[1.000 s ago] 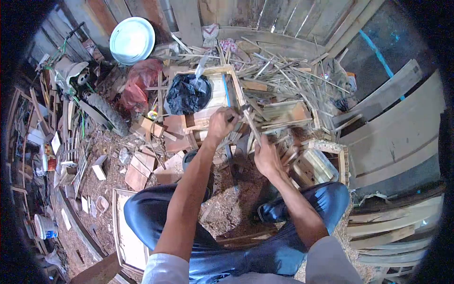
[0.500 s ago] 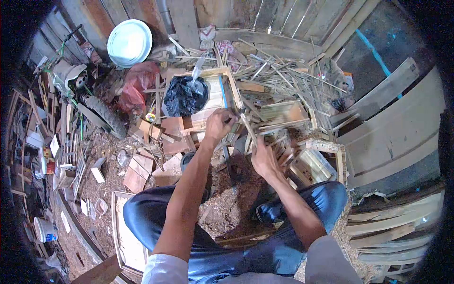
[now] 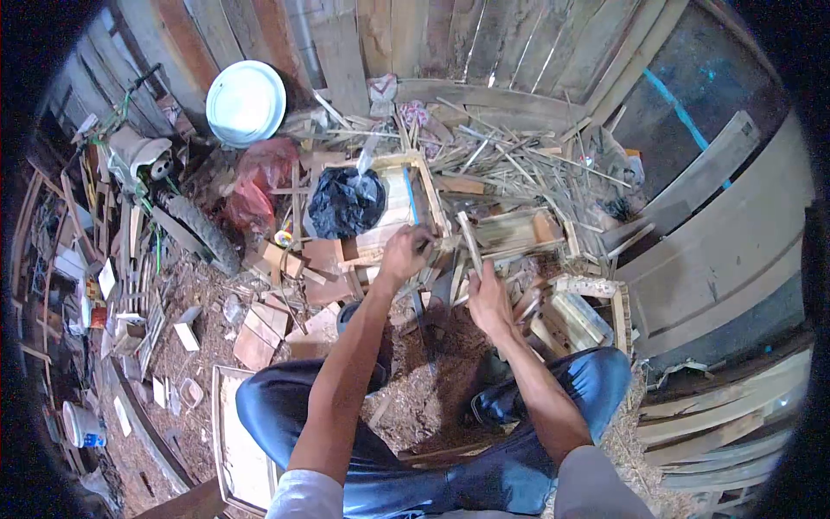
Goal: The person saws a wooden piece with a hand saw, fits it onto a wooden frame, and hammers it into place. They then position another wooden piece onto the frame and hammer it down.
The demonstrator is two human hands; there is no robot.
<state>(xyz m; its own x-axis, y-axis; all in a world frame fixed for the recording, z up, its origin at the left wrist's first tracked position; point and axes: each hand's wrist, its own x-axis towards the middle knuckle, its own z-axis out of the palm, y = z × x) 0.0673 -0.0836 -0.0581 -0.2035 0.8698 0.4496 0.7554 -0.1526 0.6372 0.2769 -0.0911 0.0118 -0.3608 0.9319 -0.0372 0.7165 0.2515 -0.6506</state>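
Observation:
My right hand [image 3: 490, 304] is closed around a light wooden handle [image 3: 470, 242], which points up and away from me; I cannot make out a head on it. To its left, my left hand [image 3: 405, 253] is closed at the near right corner of a wooden frame [image 3: 435, 192]. The fingers pinch something dark and small that I cannot make out. Inside the frame lie a black plastic bag [image 3: 346, 203] and a blue strip [image 3: 409, 195]. A smaller wooden box [image 3: 519, 228] sits just right of the handle's tip.
Scrap sticks [image 3: 510, 143] are heaped by the plank wall. A white round lid [image 3: 245, 103] leans at the back left, near a motorbike wheel [image 3: 194, 227]. Another wooden box [image 3: 571, 316] stands by my right knee, and a framed panel [image 3: 232, 432] by my left.
The handle in my right hand has swung up and right, its tip now farther from my left hand. My left hand stays at the frame's corner. The whole view has shifted slightly.

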